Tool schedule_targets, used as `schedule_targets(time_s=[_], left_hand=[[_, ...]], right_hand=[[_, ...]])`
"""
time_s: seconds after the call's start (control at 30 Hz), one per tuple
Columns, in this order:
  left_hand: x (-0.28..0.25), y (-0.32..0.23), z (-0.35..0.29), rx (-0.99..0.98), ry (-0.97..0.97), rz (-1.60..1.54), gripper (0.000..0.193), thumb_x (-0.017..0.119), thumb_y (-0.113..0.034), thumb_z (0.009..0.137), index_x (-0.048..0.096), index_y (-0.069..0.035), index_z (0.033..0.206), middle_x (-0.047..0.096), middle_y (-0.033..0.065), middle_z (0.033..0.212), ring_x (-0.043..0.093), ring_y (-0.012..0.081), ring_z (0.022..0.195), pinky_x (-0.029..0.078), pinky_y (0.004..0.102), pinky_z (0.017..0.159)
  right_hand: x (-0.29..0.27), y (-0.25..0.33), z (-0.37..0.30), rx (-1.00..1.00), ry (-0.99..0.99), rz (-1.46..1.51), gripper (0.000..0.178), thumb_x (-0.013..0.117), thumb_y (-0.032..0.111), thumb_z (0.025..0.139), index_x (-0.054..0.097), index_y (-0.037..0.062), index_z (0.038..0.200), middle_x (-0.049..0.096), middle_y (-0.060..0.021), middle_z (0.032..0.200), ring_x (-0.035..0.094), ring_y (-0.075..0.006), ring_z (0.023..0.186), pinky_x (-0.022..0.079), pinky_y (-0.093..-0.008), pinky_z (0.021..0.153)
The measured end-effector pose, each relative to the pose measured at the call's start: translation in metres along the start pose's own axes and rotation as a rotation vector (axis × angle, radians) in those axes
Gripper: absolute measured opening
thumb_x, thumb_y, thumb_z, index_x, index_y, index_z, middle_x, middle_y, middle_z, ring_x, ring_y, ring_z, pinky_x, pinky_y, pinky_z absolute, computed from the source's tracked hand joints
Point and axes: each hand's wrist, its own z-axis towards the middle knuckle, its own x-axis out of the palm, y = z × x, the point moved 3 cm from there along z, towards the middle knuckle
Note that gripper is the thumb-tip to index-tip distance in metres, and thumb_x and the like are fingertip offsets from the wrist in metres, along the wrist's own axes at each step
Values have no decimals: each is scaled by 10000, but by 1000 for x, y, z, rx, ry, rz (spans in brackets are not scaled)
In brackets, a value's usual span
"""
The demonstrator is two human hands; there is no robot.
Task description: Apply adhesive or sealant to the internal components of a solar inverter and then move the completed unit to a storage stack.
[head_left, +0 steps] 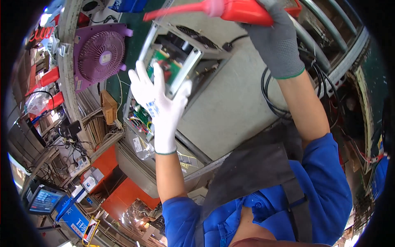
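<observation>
In a white glove, my left hand point(158, 99) is spread, fingers apart, over an open metal equipment case point(185, 74). Inside the case are a green circuit board point(176, 68), dark parts and, near its far end, a black round grille. More boards and coloured wires point(141, 117) show beside my left wrist. My right hand point(279, 45), in a grey glove, is closed round a red bottle point(247, 12) at the top of the view. The bottle's long tapered red nozzle points left, above the far end of the case. Part of the right fingers is cut off by the frame edge.
The case rests on a grey work surface point(230, 99). Left of it stands a purple fan-like unit point(101, 51), with a small cardboard box point(108, 108) nearer me. Black cables point(269, 96) loop at right by metal rails point(312, 45). A clear plastic bag point(142, 147) lies near my left wrist.
</observation>
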Motion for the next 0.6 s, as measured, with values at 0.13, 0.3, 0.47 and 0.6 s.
schedule_targets(time_s=[0.13, 0.3, 0.47, 0.6], left_hand=[[-3, 1, 4, -60, 52, -94, 895, 860, -322, 646, 518, -74, 1435, 316, 285, 1579, 242, 538, 1457, 216, 621, 1158], [-8, 0, 9, -168, 184, -78, 956, 850, -235, 570, 511, -81, 1451, 252, 318, 1589, 191, 557, 1468, 190, 616, 1173], [-7, 11, 6, -193, 330, -104, 986, 691, -661, 776, 425, -84, 1530, 166, 303, 1632, 90, 540, 1503, 106, 640, 1181], [-6, 23, 3, -176, 357, -138, 989, 618, -713, 823, 386, -85, 1551, 176, 307, 1627, 101, 544, 1499, 109, 657, 1173]], right_hand=[[-23, -51, 16, 368, -225, 368, 259, 691, 351, 913, 611, 159, 1067, 616, -46, 1059, 611, -201, 916, 502, -403, 773], [-14, -98, 14, 606, -101, 523, 327, 555, 416, 1007, 607, 101, 1079, 655, -75, 929, 630, -212, 815, 522, -407, 803], [-14, -113, 15, 703, -201, 573, 460, 434, 486, 1043, 610, 62, 1074, 656, -98, 861, 639, -221, 826, 538, -387, 809], [-9, -115, 3, 660, -222, 523, 513, 438, 532, 1027, 566, 60, 1184, 572, -79, 919, 570, -212, 833, 499, -389, 831]])
